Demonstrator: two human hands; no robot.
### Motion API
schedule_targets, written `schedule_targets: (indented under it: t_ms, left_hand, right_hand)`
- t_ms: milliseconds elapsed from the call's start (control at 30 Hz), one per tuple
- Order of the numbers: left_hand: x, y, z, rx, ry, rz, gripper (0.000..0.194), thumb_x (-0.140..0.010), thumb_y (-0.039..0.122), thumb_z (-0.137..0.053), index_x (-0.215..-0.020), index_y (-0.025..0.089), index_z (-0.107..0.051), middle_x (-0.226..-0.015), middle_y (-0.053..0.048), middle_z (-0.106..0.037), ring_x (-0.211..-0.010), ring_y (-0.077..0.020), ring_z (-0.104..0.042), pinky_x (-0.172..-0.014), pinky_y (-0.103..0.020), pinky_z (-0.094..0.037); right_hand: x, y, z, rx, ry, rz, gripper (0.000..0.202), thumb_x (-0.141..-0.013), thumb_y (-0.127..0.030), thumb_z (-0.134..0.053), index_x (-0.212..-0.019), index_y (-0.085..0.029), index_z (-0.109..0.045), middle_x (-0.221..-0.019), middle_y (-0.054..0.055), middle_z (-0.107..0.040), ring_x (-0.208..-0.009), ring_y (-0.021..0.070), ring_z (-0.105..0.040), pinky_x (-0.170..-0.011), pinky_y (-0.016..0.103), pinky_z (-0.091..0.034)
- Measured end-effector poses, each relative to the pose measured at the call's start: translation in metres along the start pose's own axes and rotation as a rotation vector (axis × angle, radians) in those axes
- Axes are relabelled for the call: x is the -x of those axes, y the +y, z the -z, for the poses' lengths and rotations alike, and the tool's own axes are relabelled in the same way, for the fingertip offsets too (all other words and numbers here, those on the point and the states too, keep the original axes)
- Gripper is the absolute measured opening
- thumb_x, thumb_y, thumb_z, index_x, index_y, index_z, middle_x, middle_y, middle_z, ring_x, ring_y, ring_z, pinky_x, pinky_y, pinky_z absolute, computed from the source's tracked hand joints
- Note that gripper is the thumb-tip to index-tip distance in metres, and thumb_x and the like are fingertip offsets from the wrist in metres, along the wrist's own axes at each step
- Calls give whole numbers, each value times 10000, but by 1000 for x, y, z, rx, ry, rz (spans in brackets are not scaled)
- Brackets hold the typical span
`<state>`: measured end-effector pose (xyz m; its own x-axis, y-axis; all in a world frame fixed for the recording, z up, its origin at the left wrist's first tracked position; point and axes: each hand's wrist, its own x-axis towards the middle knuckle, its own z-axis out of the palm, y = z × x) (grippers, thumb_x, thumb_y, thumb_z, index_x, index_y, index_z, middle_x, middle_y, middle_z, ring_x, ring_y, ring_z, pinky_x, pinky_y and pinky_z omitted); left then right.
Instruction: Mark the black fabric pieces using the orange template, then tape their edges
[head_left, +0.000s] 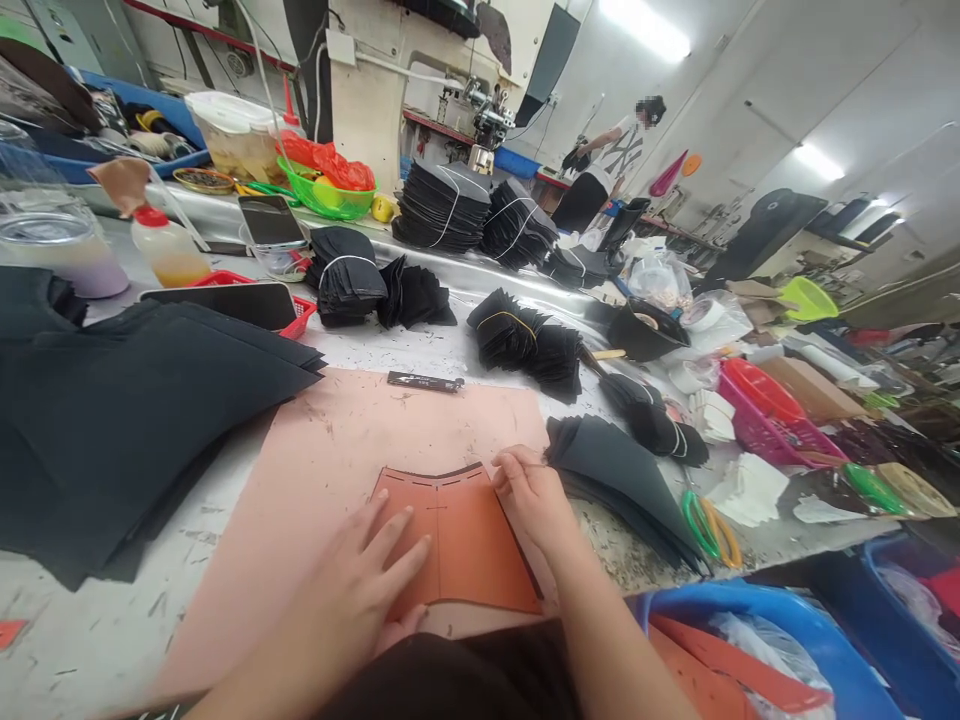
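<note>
The flat orange panel with slotted black upper edging (480, 540) lies on a pale pink mat (262, 540), which stretches to its left and beyond its far edge. The left hand (367, 570) is spread over the panel's left side; the right hand (532, 495) curls at its far right corner, though whether it pinches anything I can't tell. Beyond the panel lies a slim black case (426, 382), its pale lettering too small to read. To the panel's right, past dark cut pieces (622, 475), a pink plastic basket (780, 435) holds a red tray (761, 390). Far left of the panel, a bright green basket (330, 200) holds a red plastic bag (326, 162). At lower right, below the table's edge, a blue tub (795, 625) contains orange sheets (727, 660) and clear plastic (765, 640). In the background, a person's shirt (624, 150) seems to read "NY".
</note>
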<state>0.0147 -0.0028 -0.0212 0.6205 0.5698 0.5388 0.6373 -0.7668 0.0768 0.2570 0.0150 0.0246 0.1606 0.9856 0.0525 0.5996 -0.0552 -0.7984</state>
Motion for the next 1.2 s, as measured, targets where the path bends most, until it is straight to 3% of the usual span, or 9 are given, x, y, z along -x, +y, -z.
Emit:
schedule_targets:
  t_ms: [100,200,267,433,533,667,767,967,1200]
  left_hand:
    - [-3,-7,3,-53,-14,-98,373,-709,380,-579,-1052,252,-648,-1131,-71,-642,-1121,-342,-532,-842,-429,-491]
    - [-5,-10,4,-75,5,-128,364,-716,389,-578,-1044,249,-652,-1115,-74,-649,-1097,-339,-551,-817,-427,-505]
    - [-6,-10,4,-83,20,-146,368,-718,393,-575,-1041,236,-655,-1103,-84,-654,-1083,-339,-560,-808,-430,-511]
    - [-5,-13,1,-101,61,-164,377,-746,460,-550,-1042,252,-654,-1119,-70,-650,-1104,-323,-553,-838,-420,-496]
    - [-5,-17,-2,-93,76,-175,399,-760,479,-533,-1077,257,-633,-1124,-63,-648,-1117,-316,-546,-859,-414,-477]
    - [-8,-20,-4,-82,93,-189,454,-792,484,-501,-1158,228,-578,-1161,-83,-629,-1109,-313,-552,-903,-410,-438]
    - [-10,-20,-4,-80,112,-167,496,-806,503,-464,-1186,195,-549,-1193,-125,-603,-1093,-305,-564,-973,-410,-388]
    - [-10,-22,-3,-106,110,-193,472,-788,526,-477,-1138,224,-569,-1154,-74,-637,-1106,-283,-561,-1067,-388,-313]
    - [-3,-27,-11,-103,112,-187,502,-792,547,-471,-1149,206,-559,-1180,-102,-618,-1135,-298,-543,-1097,-402,-273]
  right_hand:
    - [22,-5,1,27,15,-43,291,-908,-371,-364,-867,-221,-610,-711,24,-671,-651,174,-642,-596,262,-482]
    - [42,-5,6,134,-22,-30,189,-851,-295,-437,-788,-226,-602,-728,34,-666,-690,194,-622,-620,284,-468]
    - [48,-2,9,77,-17,-52,122,-801,-260,-472,-757,-224,-580,-723,30,-649,-680,192,-602,-609,286,-466]
    - [49,1,8,-149,32,-159,80,-732,-250,-554,-685,-219,-496,-657,-16,-560,-618,162,-559,-554,258,-456]
    - [52,-4,1,-49,46,-130,143,-679,-171,-613,-690,-219,-478,-632,-42,-501,-592,145,-519,-554,246,-439]
    - [57,-12,-7,116,103,-29,229,-633,-69,-640,-721,-215,-487,-741,-19,-535,-706,159,-539,-662,271,-448]
    - [58,-15,-5,128,69,-74,218,-665,-81,-639,-740,-215,-484,-721,-25,-534,-692,160,-538,-650,269,-437]
    - [56,-22,3,109,-1,-175,216,-696,-75,-627,-723,-219,-468,-717,-21,-537,-708,171,-536,-658,276,-420]
    - [47,-23,7,-228,1,-315,199,-690,-127,-615,-676,-221,-440,-628,-55,-483,-625,136,-482,-575,227,-385]
